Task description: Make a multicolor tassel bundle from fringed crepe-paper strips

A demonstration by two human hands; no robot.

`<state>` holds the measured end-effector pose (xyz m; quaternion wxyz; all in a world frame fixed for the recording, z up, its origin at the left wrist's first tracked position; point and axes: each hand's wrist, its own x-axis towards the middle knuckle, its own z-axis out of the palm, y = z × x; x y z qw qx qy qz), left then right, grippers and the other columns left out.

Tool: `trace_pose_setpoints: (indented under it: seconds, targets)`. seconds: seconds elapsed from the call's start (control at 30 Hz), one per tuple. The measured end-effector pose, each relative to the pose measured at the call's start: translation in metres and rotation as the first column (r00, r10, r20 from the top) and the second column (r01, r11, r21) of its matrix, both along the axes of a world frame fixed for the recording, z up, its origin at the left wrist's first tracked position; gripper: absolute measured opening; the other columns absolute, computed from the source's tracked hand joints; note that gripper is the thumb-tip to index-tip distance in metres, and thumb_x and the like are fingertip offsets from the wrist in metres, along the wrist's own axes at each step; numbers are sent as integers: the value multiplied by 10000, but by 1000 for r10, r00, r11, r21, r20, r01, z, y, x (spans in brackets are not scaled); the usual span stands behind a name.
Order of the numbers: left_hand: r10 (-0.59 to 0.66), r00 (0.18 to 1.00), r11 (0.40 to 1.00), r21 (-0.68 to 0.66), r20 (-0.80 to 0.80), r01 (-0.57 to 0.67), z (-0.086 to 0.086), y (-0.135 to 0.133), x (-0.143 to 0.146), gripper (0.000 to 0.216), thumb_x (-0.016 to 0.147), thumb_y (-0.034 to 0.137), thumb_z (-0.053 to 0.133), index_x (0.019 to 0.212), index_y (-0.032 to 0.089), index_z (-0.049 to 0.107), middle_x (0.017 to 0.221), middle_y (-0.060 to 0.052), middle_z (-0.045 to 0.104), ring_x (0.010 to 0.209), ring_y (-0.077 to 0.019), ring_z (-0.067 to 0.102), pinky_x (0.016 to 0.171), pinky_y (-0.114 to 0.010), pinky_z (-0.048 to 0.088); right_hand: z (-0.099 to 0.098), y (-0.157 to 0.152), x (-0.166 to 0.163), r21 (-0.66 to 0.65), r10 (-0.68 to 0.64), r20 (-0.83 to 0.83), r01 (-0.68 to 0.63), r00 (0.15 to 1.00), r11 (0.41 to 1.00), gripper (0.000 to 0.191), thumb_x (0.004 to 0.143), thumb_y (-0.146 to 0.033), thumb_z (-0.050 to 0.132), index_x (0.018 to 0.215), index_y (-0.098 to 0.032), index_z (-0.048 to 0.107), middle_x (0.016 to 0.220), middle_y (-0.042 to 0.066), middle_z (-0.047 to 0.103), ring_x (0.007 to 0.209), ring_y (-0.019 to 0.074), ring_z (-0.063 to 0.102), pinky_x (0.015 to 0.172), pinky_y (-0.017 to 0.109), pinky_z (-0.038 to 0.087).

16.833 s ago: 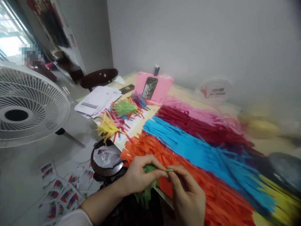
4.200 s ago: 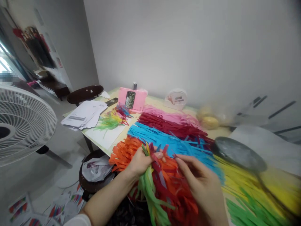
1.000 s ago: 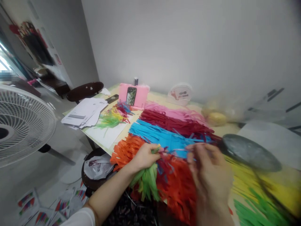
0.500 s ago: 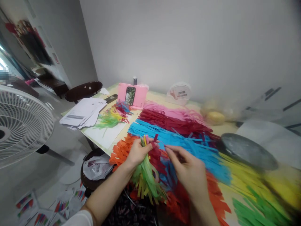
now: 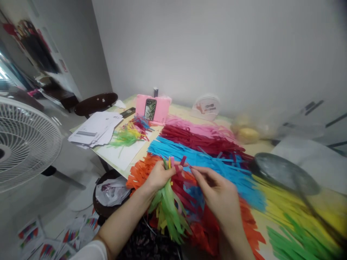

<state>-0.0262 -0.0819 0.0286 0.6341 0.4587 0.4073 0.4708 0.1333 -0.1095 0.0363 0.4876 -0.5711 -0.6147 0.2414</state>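
My left hand point(image 5: 159, 176) is closed around a bunch of tassels point(image 5: 170, 207) in green, yellow, pink, dark red and blue. Their gathered ends poke up above my fingers, and the strips hang down below. To the right, my right hand point(image 5: 218, 189) is pinched, thumb against fingertips, close to the upright end of the dark red tassel. What sits in that pinch is too small to make out. Under and behind both hands lie cut strips: orange strips point(image 5: 141, 171), blue strips point(image 5: 173, 148), dark red strips point(image 5: 187, 138) and pink strips point(image 5: 187, 124).
A finished-looking multicoloured tassel bunch point(image 5: 128, 133) lies beside a paper stack point(image 5: 94, 129). Behind stand a pink case with a phone point(image 5: 150, 109) and a round tub point(image 5: 207, 107). Yellow strips point(image 5: 282, 198), green strips point(image 5: 295, 238) and a grey oval point(image 5: 287, 173) lie right. A fan point(image 5: 27, 144) stands left.
The hanging tassels have swung slightly left, and the dark red end has tilted right. The pink end shows more plainly. My right hand stays pinched in nearly the same place.
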Motion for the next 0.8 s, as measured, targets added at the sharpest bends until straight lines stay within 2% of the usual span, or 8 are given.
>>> trace_pose_setpoints:
  seconds: [0.17,0.37,0.53,0.7,0.8]
  targets:
    - [-12,1000,1000,-20,10,12,-2,0,0,598,553,656,809,755,98,733,587,-16,618,546,-100,523,589,-226,428,3,0,2,-18,22,9,-22,1000,1000,315,802,-478,626,781,-197,767,729,54,760,582,194,659,537,273,492]
    - [-61,998,998,1,22,61,-6,1,0,542,587,608,818,730,92,733,590,-31,635,555,-107,552,572,-220,432,6,-1,4,-54,39,51,-36,998,998,318,800,-476,616,781,-198,769,679,41,743,544,182,630,508,265,467]
    - [-4,1000,1000,-26,11,4,-6,0,1,578,564,550,857,889,91,726,615,-21,661,552,-111,580,576,-221,445,6,-4,7,-53,18,41,-16,999,998,322,794,-486,619,752,-197,755,663,33,726,530,168,605,511,260,458]
    - [-16,996,999,-33,91,19,-9,1,1,658,551,592,847,944,103,652,575,-2,650,558,-129,601,600,-239,466,7,-6,6,-47,9,20,-8,1000,999,317,795,-475,625,767,-190,760,711,49,746,557,175,622,522,263,467]
    - [-48,996,998,-24,76,50,-8,0,-1,676,561,623,830,951,100,651,564,1,638,551,-125,589,585,-233,447,8,-6,5,-40,34,15,-33,999,999,303,800,-456,618,766,-191,760,701,49,747,547,176,620,504,262,457]
